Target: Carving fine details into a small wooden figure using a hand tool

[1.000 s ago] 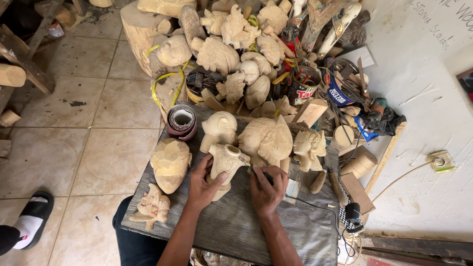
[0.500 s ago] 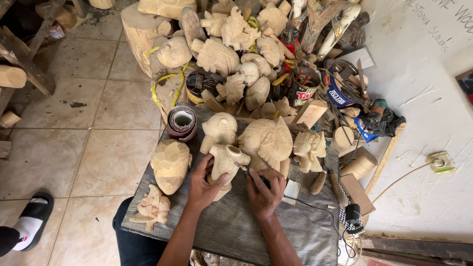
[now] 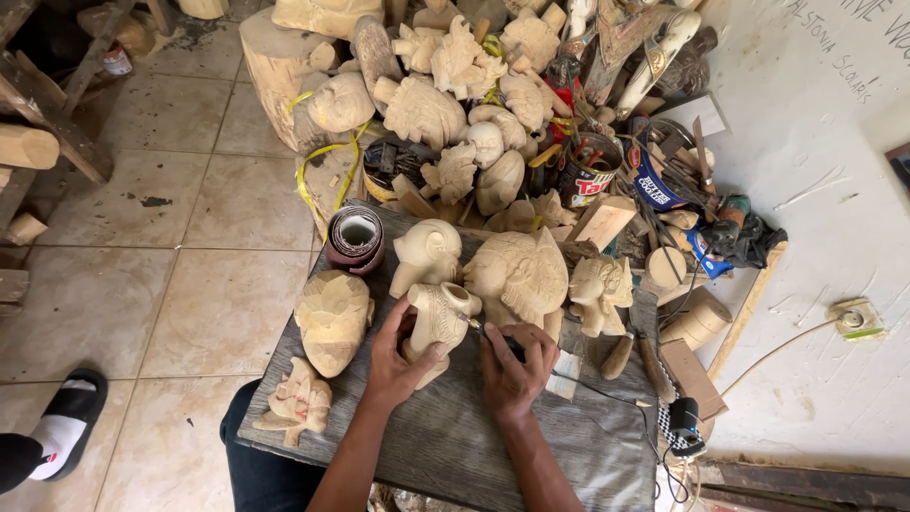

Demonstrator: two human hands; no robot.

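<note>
Left hand: the left hand (image 3: 398, 356) was wrapped from below and the side around a pale wooden carving (image 3: 438, 318), fingers closed on its lower body.
Right hand: the right hand (image 3: 517, 365) was closed on a thin dark carving tool (image 3: 500, 340), its tip at the carving's right flank.
Carving position: it stood on the grey table (image 3: 474, 446), near the front middle, between the two hands and touching both the left palm and the tool tip.
Long axis: roughly upright, leaning slightly away from the person, its open top end toward the pile behind.
Key relation: the carving lay just left of the right hand and just right of the left hand; the left hand was nearer, being in full contact.
Neighbours: a leaf-shaped carved block (image 3: 332, 318) just to the left, a small figure (image 3: 296, 403) at the table's front left corner, a large round relief carving (image 3: 519, 277) close behind, a roll of sandpaper (image 3: 356, 237) at the back left.
Cable: a thin cord (image 3: 607, 393) ran from the tool across the table to the right.
</note>
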